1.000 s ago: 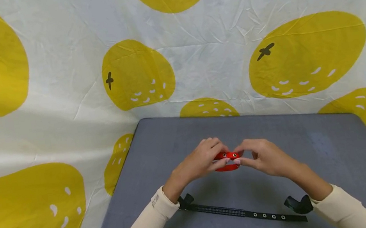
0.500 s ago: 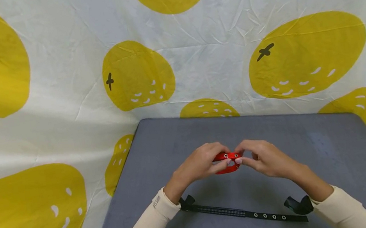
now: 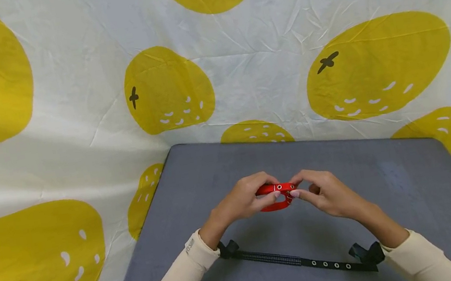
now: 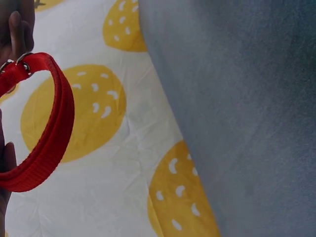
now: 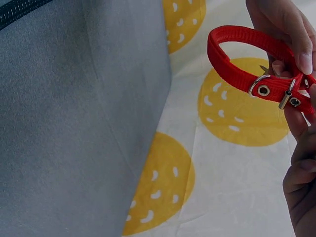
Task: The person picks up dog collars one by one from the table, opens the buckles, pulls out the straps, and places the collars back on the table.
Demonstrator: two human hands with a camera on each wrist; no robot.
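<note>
Red collar [image 3: 283, 186] is up over the grey table [image 3: 370, 172], left hand [image 3: 241, 201] gripping its left side, right hand [image 3: 332, 195] pinching the right end, so decent room out to the far edge and the fruit-print cloth [image 3: 258, 82] behind. Black strap [image 3: 275, 258] lies on the near side, roughly between the forearms. Versus a second ago, more red shows between the fingers, strap's basically where it was
</note>
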